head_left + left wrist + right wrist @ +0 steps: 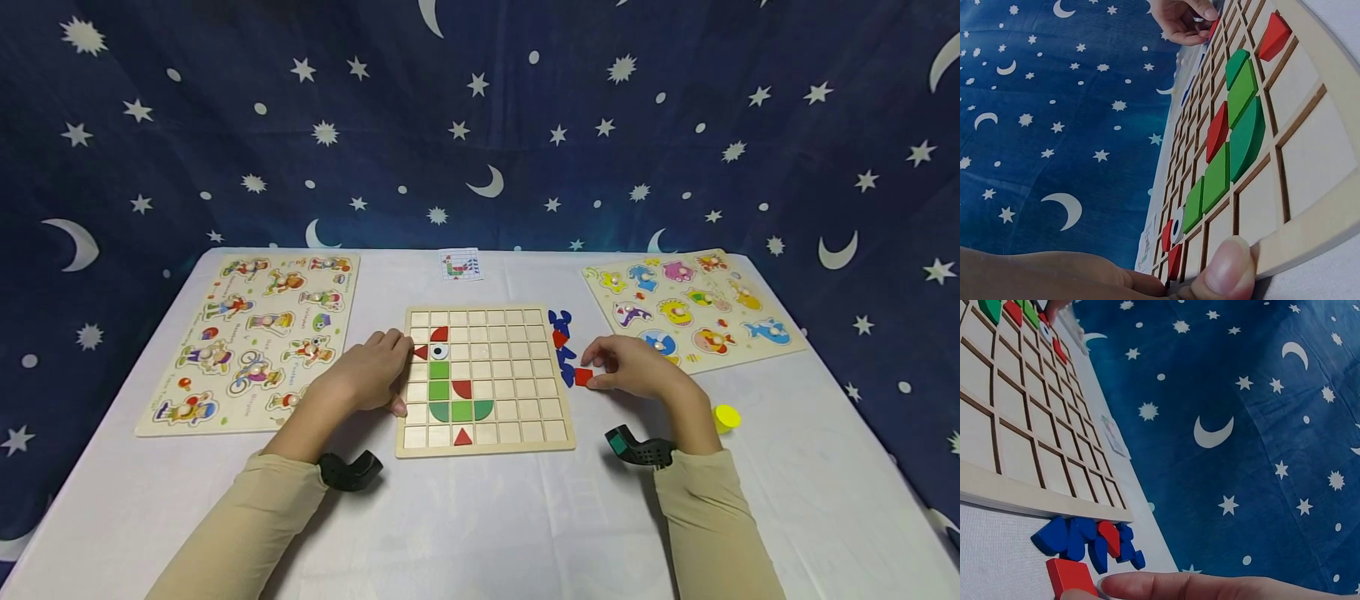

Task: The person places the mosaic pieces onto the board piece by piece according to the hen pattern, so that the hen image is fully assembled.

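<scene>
A: Head view. Red square [583, 377]?
B: Just outside the grid board's [517, 367] right rim. Right hand's [630, 365] thumb and forefinger pinch it. Square sits on the board side of that hand.
A: Long axis? Nearer hand?
B: No long axis, sides look equal. Right hand, easily; left hand [369, 372] is over at the board's left rim.
A: Between square and board?
B: Blue pieces [567, 374] plus a small red piece [559, 338], lined along the right rim.
A: Surface, room?
B: White cloth [487, 517] under the board, picture card [461, 275] past its far rim, sea-animal peg puzzle [742, 354] off to its right, starry curtain [390, 150] behind.
A: Left wrist view?
B: Thumb on the board's rim, finger by the red triangle [1174, 262] there. Clamping or merely resting? Can't tell, undersides hidden.
A: Right wrist view?
B: Square at the fingertips, blue pieces just beside it, board's rim beyond them. Lifted or flat, can't tell. My call: a straight slide boardward would hit those pieces; going over them suits better.
</scene>
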Action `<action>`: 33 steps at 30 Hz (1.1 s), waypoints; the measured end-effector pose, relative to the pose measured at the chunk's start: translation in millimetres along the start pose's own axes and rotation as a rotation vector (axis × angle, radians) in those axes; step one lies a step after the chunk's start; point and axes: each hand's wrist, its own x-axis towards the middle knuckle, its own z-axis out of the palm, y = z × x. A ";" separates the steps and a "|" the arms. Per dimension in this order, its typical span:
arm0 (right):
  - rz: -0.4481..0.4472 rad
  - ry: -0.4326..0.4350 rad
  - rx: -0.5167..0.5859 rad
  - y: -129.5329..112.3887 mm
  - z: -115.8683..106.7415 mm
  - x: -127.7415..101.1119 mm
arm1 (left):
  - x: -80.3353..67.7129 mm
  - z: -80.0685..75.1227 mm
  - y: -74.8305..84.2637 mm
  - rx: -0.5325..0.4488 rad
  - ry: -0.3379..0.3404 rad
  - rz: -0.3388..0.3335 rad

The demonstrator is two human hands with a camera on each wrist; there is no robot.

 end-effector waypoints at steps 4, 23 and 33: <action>0.003 0.001 -0.011 -1.1 0.7 0.7 | -0.1 0.4 -1.3 0.002 0.006 0.005; 0.065 -0.025 -0.030 -10.8 2.3 0.7 | 0.2 0.9 -1.1 0.006 0.004 0.002; 0.056 -0.019 -0.012 -12.3 1.3 -1.3 | 0.0 -0.1 -1.1 0.001 0.001 0.003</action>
